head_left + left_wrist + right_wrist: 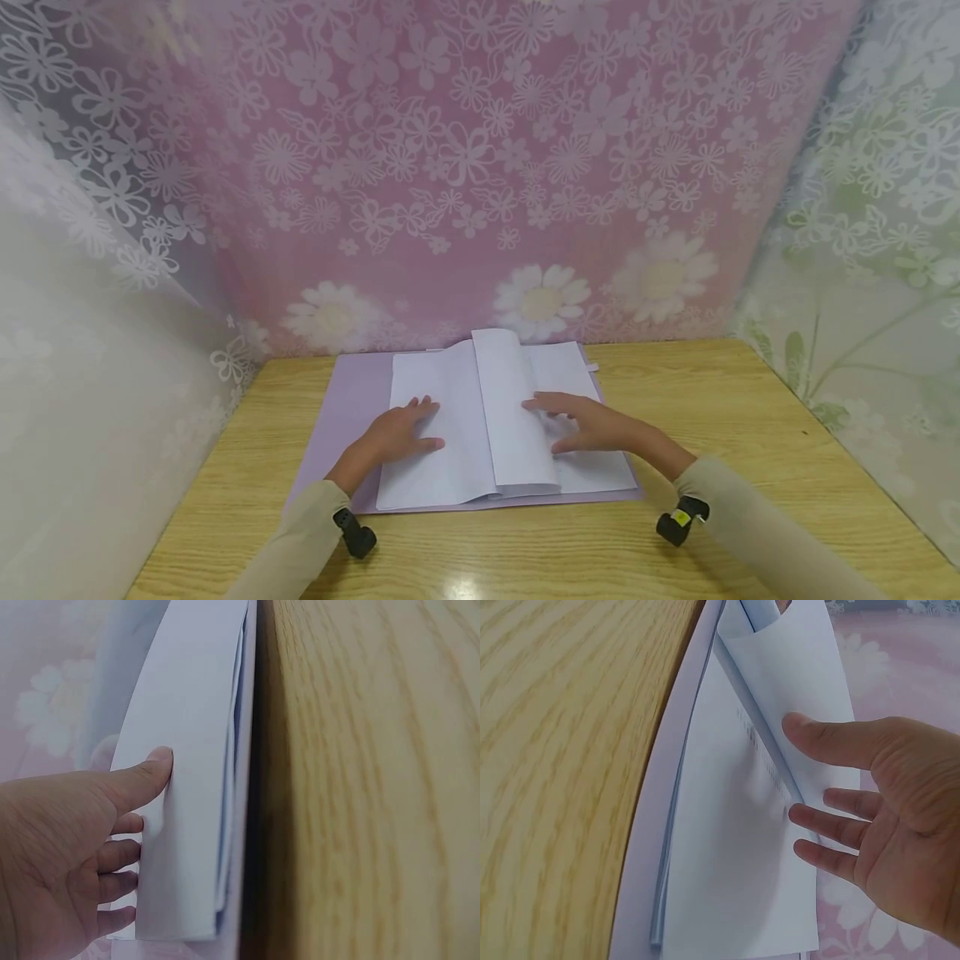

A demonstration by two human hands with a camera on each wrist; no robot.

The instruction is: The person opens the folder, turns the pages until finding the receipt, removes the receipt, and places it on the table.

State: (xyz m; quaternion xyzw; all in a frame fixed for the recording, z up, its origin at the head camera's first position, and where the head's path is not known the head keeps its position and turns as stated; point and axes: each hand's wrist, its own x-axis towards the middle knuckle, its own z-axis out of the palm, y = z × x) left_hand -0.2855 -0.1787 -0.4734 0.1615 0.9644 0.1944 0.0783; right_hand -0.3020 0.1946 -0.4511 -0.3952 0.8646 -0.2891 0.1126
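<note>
A light purple folder (347, 408) lies spread on the table with white sheets of paper (450, 479) on it. One sheet (513, 433) curls up and over at the middle, its free edge bent back to the left. On the left-hand paper rests my left hand (397, 433), fingers straight and thumb pointing right. My right hand (596, 423) is at the right side of the curled sheet, fingertips right at it, fingers loosely extended. In the right wrist view, faint print (754, 739) shows on the page beneath, and the thumb overlaps the curled paper.
The wood-grain table (697, 417) extends on both sides of the folder. A flower-patterned pink curtain (450, 208) hangs right behind it, with pale sheeting at left and right. A small white tab (592, 367) sticks out at the folder's right edge.
</note>
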